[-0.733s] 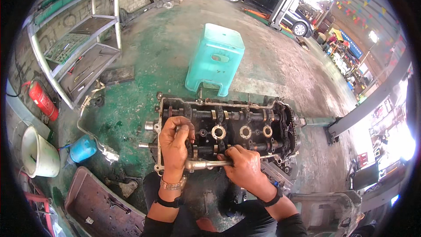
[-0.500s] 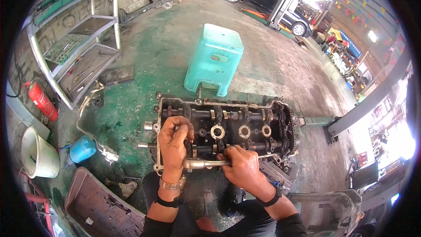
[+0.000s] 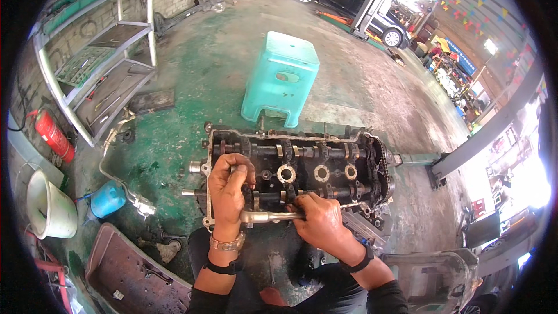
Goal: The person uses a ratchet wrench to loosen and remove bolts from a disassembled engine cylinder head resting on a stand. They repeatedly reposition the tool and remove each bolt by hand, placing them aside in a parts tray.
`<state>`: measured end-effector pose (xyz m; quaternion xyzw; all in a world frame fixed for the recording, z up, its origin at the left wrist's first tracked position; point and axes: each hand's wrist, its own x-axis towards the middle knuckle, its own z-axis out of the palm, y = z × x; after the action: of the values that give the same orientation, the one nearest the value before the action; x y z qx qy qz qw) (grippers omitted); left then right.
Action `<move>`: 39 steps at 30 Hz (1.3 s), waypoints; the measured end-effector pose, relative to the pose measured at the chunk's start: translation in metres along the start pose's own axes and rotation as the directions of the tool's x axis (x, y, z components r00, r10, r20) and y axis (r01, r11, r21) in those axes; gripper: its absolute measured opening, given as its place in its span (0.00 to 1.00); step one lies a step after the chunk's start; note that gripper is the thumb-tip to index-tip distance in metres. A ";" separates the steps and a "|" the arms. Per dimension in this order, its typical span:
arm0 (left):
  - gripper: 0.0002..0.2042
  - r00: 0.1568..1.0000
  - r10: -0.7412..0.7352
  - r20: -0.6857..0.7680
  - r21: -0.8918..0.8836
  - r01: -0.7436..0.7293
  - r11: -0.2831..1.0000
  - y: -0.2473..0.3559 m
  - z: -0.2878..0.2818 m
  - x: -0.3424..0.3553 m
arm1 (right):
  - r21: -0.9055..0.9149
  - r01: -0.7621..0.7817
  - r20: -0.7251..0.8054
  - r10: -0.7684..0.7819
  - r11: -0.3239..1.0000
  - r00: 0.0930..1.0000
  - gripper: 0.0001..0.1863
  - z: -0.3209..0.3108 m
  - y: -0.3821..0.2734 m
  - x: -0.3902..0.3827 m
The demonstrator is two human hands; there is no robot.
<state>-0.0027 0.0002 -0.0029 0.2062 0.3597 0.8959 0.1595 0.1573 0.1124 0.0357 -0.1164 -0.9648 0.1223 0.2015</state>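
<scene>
An engine cylinder head, dark and oily with two exposed camshafts, lies in front of me. Over its near left part is my left hand, fingers curled and pinched together; what they hold is hidden behind the palm. My right hand is closed round the right end of a silver wrench handle, at the cylinder head's near edge. The handle's thicker left end reaches to my left wrist. The wrench's working end cannot be made out.
Beyond the cylinder head stands a turquoise plastic stool. To the left are a metal shelf with tools, a fire extinguisher, a white bucket and a blue container. A brown tray lies near left.
The whole view has shifted slightly, moving the stool and cylinder head a little leftward in the picture. My hands keep the same grip, with no clear movement of the wrench.
</scene>
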 end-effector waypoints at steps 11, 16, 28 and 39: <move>0.04 1.000 -0.020 -0.010 0.013 0.020 1.000 0.000 0.001 0.000 | 0.008 0.045 -0.092 -0.044 0.999 0.995 0.12 0.001 0.004 -0.001; 0.03 1.000 -0.002 0.003 0.020 0.002 1.000 -0.001 0.000 0.000 | -0.021 0.019 -0.042 -0.020 1.000 0.999 0.10 0.002 0.003 -0.001; 0.03 1.000 0.002 -0.014 0.052 -0.002 0.999 0.000 0.000 0.000 | 0.011 0.009 -0.050 -0.009 1.000 0.999 0.11 -0.002 0.000 0.000; 0.04 1.000 -0.014 0.006 0.027 0.014 1.000 0.001 0.000 -0.001 | -0.008 0.035 -0.049 -0.036 0.999 0.998 0.10 -0.001 -0.001 -0.001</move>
<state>-0.0026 -0.0010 -0.0026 0.2086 0.3727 0.8892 0.1642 0.1579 0.1113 0.0364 -0.1029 -0.9620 0.1124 0.2267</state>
